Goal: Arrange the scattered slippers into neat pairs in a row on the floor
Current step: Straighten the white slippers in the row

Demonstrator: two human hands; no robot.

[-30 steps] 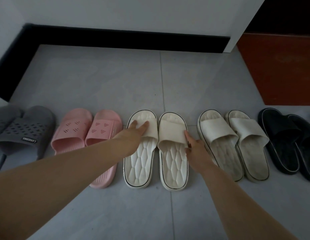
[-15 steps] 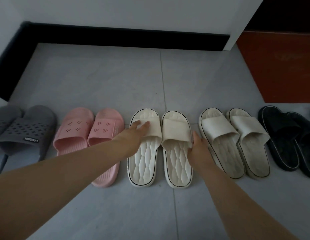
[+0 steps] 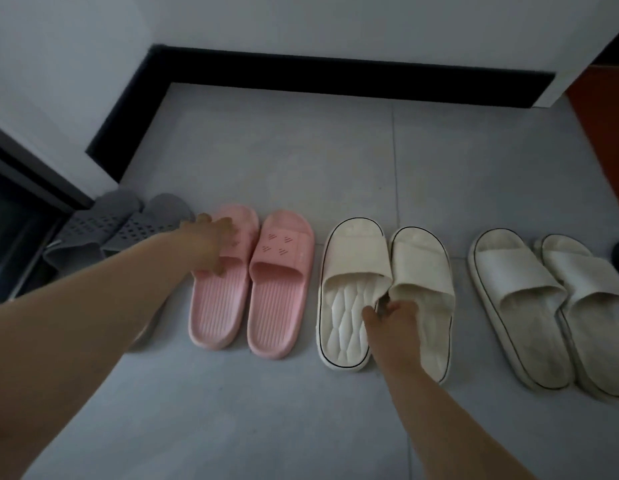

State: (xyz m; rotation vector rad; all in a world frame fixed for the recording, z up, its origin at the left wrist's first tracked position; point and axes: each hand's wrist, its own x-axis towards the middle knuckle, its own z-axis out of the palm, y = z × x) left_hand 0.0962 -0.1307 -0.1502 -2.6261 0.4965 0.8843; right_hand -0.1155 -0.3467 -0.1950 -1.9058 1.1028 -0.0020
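floor: grey tile (image 3: pixel 301 168), loads of bare room behind the row up to the black skirting board (image 3: pixel 335 69), and plenty in front too, so sliding stuff forward or back shouldn't be a problem.
row: grey slippers (image 3: pixel 128 223), pink slippers (image 3: pixel 252 271), cream slippers (image 3: pixel 387 289), then a worn white pair (image 3: pixel 543 306) further right, all toes toward the wall. Something dark at the far right edge, too cut off to call.
left hand: left hand (image 3: pixel 211 239) is down on the strap of the left pink one, fingers (image 3: pixel 228 225) spread and curled over the top, thumb tucked toward the strap's opening.
right hand: right hand (image 3: pixel 398 315) sits between the two cream ones, fingers seem to be pinching the inner strap edges where they meet. A bit blurry, so I can't tell how firm that grip is.
handling: my guess is light foam or rubber, bendy, not fragile. The strap is the obvious handle; soles probably grip the tile a little, so lift slightly rather than drag.
tight spots: the grey pair is jammed by a dark door frame (image 3: pixel 31 181) on the left, basically touching the pink pair. Not much room to shift left. Gap between cream and white pair is wider.
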